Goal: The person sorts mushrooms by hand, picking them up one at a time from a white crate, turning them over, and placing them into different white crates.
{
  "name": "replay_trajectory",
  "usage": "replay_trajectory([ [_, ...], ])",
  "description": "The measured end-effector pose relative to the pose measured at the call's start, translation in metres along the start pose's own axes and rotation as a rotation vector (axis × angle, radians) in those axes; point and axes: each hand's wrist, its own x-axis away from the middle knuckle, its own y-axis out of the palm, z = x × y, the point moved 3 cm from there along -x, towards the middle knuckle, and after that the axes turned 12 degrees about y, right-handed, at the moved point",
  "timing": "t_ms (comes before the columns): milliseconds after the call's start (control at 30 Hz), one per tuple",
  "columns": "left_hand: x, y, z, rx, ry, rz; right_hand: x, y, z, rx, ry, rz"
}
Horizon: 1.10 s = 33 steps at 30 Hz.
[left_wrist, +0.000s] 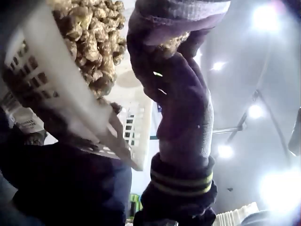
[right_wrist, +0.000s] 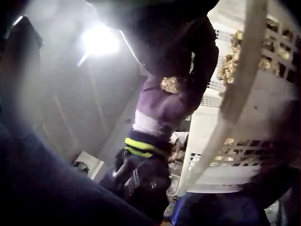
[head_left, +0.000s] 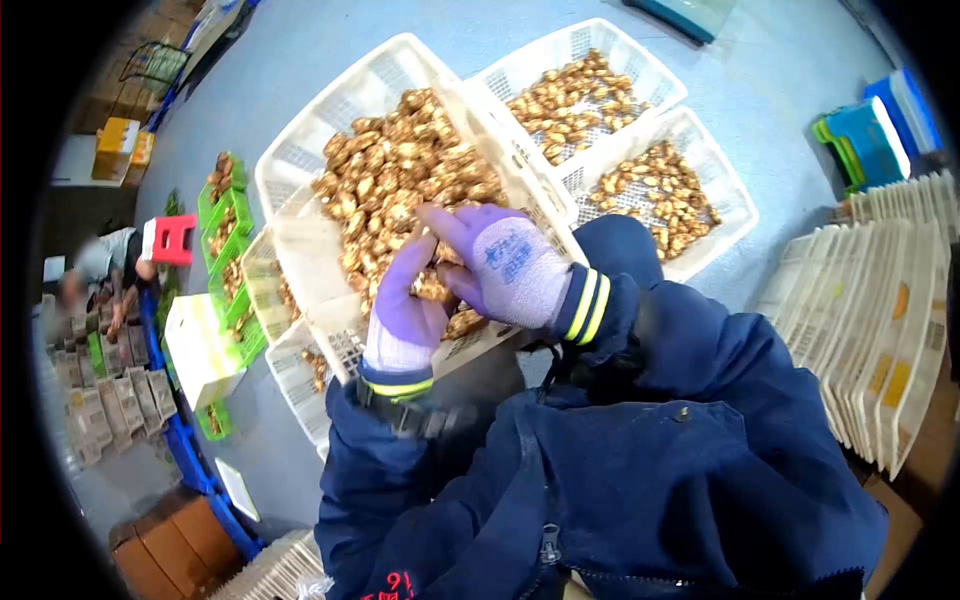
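We held our left hand (head_left: 405,300) upright over the near side of the large white crate (head_left: 335,95), its wrist low and its fingers reaching up and inward. Our right hand (head_left: 515,265) came across from the other side, its back turned upward and its fingertips meeting the left's. Both hands were partly closed, the fingers bent around a knobbly brown piece (head_left: 430,287) between them; we cannot tell how firmly each one gripped. The piece sat just above the heap (head_left: 400,165) of similar ones inside the crate. Striped cuffs (head_left: 588,306) circled both our wrists.
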Motion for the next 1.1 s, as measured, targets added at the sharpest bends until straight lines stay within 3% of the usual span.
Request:
replay_trajectory([
  [67, 0.006, -0.016, -0.014, 0.100, -0.129, -0.106, 0.002, 0.003, 0.010, 0.073, 0.067, -0.143],
  [100, 0.021, 0.014, -0.009, -0.005, -0.118, -0.122, 0.007, 0.000, 0.016, -0.069, 0.085, -0.136],
  [133, 0.021, 0.007, -0.006, -0.072, -0.076, -0.072, 0.008, -0.001, 0.019, -0.245, 0.108, -0.051],
  [200, 0.015, -0.009, 0.002, -0.097, -0.090, 0.110, 0.011, -0.007, 0.029, -0.415, 0.504, -0.273],
  [233, 0.010, -0.021, 0.009, -0.026, -0.108, 0.105, 0.010, -0.010, 0.033, -0.550, 0.484, -0.254],
  [267, 0.007, -0.029, 0.011, -0.016, -0.088, 0.123, 0.015, -0.009, 0.039, -0.927, 0.743, -0.456],
  [333, 0.005, -0.017, 0.010, 0.040, -0.068, 0.088, 0.016, -0.002, 0.042, -0.873, 0.678, -0.382],
  [400, 0.004, -0.006, 0.000, 0.011, -0.044, 0.047, 0.016, 0.007, 0.031, -0.712, 0.450, -0.275],
  [433, 0.002, -0.008, 0.000, 0.043, -0.101, -0.051, 0.015, 0.001, 0.013, -0.710, 0.456, -0.331],
  [467, 0.003, -0.007, -0.003, -0.393, 0.123, -0.145, 0.016, 0.013, 0.015, -0.502, 0.118, -0.045],
  [500, 0.008, 0.006, -0.003, -0.856, 0.341, -0.141, 0.014, 0.013, 0.015, -0.468, 0.141, -0.032],
  [600, 0.006, 0.004, -0.007, -1.578, 0.652, -0.332, 0.009, 0.012, 0.020, -0.524, 0.205, -0.010],
  [633, 0.005, 0.002, -0.004, -1.436, 0.561, -0.316, 0.008, 0.013, 0.023, -0.571, 0.226, -0.008],
  [667, 0.004, 0.002, 0.000, -1.295, 0.477, -0.287, 0.005, 0.018, 0.031, -0.831, 0.309, -0.091],
  [733, 0.005, 0.014, 0.016, -0.387, 0.036, -0.081, 0.001, -0.017, 0.037, -0.850, 0.502, -0.139],
  [767, 0.009, 0.006, 0.033, -0.481, 0.231, -0.133, -0.001, -0.027, 0.054, -0.946, 0.482, -0.127],
  [833, -0.013, -0.052, 0.077, -0.454, 0.417, -0.111, -0.015, -0.049, 0.097, -0.840, 0.358, -0.078],
  [933, -0.023, -0.083, 0.127, -0.778, 0.440, 0.054, -0.046, -0.078, 0.177, -0.227, 0.053, 0.101],
  [1000, -0.032, -0.098, 0.131, -1.160, 0.376, -0.107, -0.080, -0.078, 0.221, -1.496, 0.615, 0.207],
  [1033, -0.028, -0.083, 0.119, -0.976, 0.255, 0.073, -0.092, -0.083, 0.231, -1.496, 0.674, 0.260],
  [1067, -0.030, -0.082, 0.110, -1.047, 0.267, 0.039, -0.103, -0.087, 0.244, -1.492, 0.733, 0.310],
  [1100, -0.033, -0.085, 0.100, -1.165, 0.267, -0.030, -0.115, -0.087, 0.282, -1.661, 0.753, 0.188],
])
